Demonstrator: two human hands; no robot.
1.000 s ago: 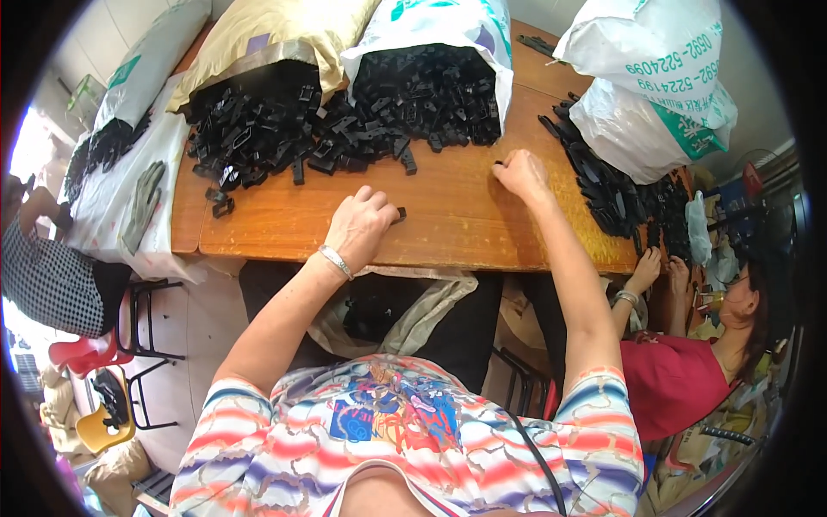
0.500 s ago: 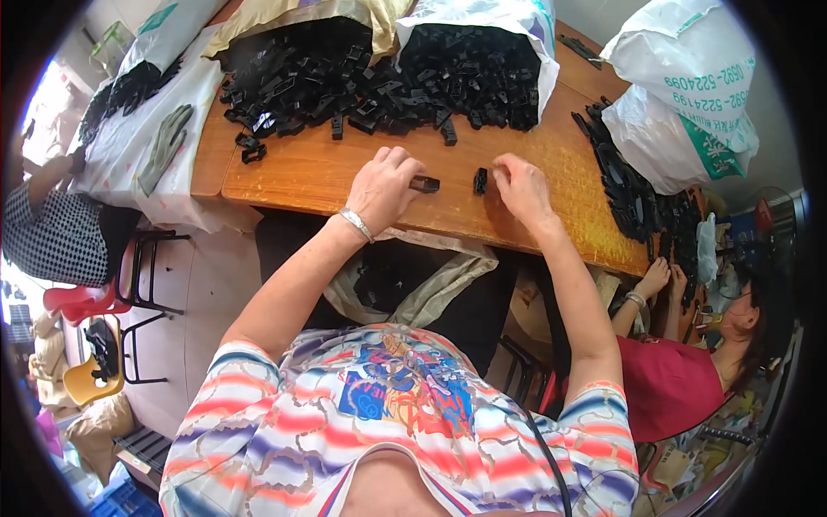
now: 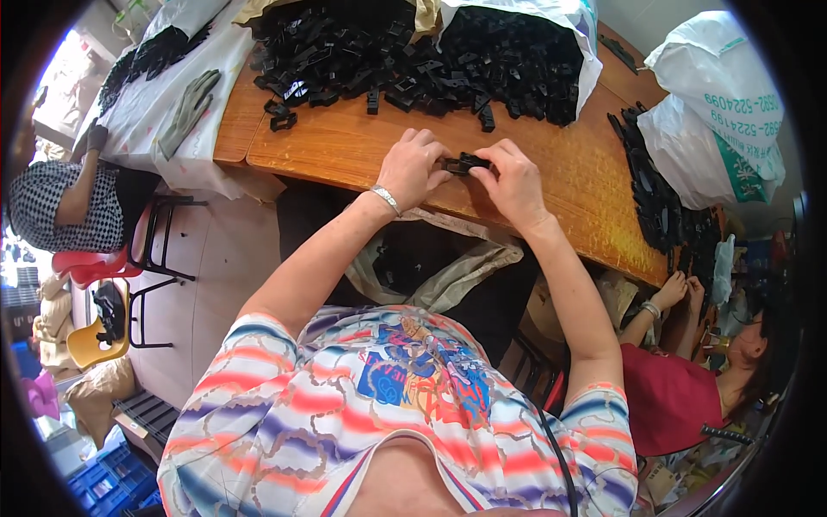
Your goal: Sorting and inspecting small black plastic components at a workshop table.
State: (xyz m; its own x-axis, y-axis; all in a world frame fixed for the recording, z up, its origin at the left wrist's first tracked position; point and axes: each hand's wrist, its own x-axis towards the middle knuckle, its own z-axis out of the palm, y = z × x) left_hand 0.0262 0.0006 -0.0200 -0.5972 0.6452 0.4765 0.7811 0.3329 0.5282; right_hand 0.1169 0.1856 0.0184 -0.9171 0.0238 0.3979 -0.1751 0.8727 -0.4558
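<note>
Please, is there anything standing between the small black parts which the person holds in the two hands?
Nothing visible. The left hand holds one black part, the right hand another black part, close together; whether they touch is too small to tell. The black heap lies beyond both hands.

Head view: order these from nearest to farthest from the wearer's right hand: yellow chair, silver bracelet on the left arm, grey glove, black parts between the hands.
From the right hand:
1. Black parts: in its grip, leftward.
2. Silver bracelet: left, on the opposite arm.
3. Grey glove: farther left, on white covering.
4. Yellow chair: lower left, beyond the table.
</note>
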